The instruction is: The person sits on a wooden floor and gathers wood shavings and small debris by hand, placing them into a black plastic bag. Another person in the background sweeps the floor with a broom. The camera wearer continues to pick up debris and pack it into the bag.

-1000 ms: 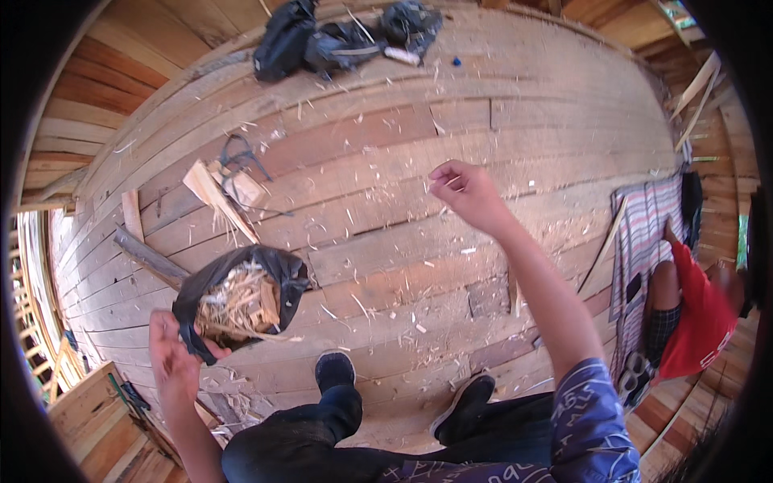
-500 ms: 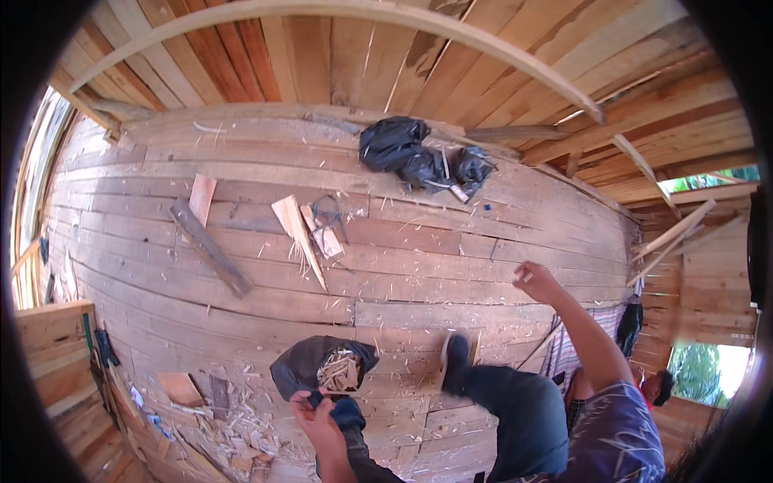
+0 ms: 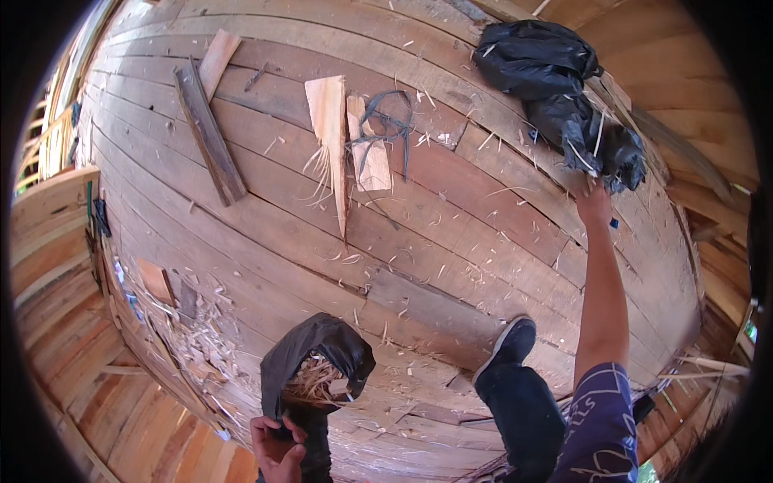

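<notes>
At the lower left, my left hand (image 3: 278, 447) grips the edge of a black plastic bag (image 3: 302, 342). The bag's mouth gapes toward the right, and wood shavings and chips (image 3: 318, 378) show inside. My right arm stretches far out to the upper right. There my right hand (image 3: 593, 197) is at the lower end of a bunched black plastic bag (image 3: 539, 60) lying on the floor near the wall. Its fingers are small and partly hidden against the plastic and a pale piece, so their grip is unclear.
On the plank floor lie a pointed split board (image 3: 328, 121), a short wood block (image 3: 372, 161) with dark strapping (image 3: 386, 121), and a dark plank (image 3: 209, 133). Wood scraps (image 3: 213, 330) are heaped by the left wall. My shoe (image 3: 511, 342) stands between my hands.
My right hand has moved from above the floor out to the far black bag. My left hand still holds the near bag. The view has tilted and shifted, and my foot has stepped forward.
</notes>
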`<action>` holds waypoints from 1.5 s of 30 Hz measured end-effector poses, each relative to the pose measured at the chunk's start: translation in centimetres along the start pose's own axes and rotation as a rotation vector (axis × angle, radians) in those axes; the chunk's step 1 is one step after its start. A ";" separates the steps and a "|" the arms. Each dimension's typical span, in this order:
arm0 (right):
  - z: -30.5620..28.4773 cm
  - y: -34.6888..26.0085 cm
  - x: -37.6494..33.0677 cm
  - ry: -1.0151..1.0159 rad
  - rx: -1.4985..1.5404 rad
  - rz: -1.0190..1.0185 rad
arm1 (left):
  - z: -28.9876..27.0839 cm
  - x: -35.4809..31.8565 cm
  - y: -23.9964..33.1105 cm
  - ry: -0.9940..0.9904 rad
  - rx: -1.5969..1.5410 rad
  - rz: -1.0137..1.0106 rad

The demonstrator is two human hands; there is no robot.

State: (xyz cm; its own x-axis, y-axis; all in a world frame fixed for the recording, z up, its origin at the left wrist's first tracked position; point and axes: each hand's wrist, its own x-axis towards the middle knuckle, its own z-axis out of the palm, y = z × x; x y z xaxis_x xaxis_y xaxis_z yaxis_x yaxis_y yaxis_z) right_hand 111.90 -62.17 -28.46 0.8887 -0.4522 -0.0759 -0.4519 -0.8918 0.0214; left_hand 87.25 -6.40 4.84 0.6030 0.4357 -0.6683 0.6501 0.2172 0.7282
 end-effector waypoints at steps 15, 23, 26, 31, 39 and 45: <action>-3.2 -2.4 0.1 -0.062 0.030 0.092 | 2.3 2.1 -0.2 -0.138 -0.044 -0.113; -8.1 -8.7 -10.1 -0.155 0.611 -0.060 | 1.2 2.3 -0.6 -0.251 -0.073 -0.099; -19.5 -19.5 -20.9 -0.386 0.946 -0.535 | 0.8 2.5 -0.9 -0.274 -0.137 -0.106; -25.1 -28.5 -27.6 -0.741 0.850 -1.237 | 1.2 3.5 0.5 -0.323 -0.234 -0.095; -17.0 -32.2 -18.7 -0.722 1.213 -0.463 | -1.6 3.1 3.9 -0.107 -0.273 -0.036; -4.0 -33.1 -1.9 -0.208 0.190 -0.682 | -2.1 0.9 6.2 -0.025 -0.106 -0.005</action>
State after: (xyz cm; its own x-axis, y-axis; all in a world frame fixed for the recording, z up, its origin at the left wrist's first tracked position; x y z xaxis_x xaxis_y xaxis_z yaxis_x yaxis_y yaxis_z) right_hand 125.50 -31.83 -25.02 0.9525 0.2311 -0.1983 0.1738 -0.9473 -0.2693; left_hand 90.86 -2.83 9.08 0.6120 0.4133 -0.6742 0.6010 0.3110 0.7362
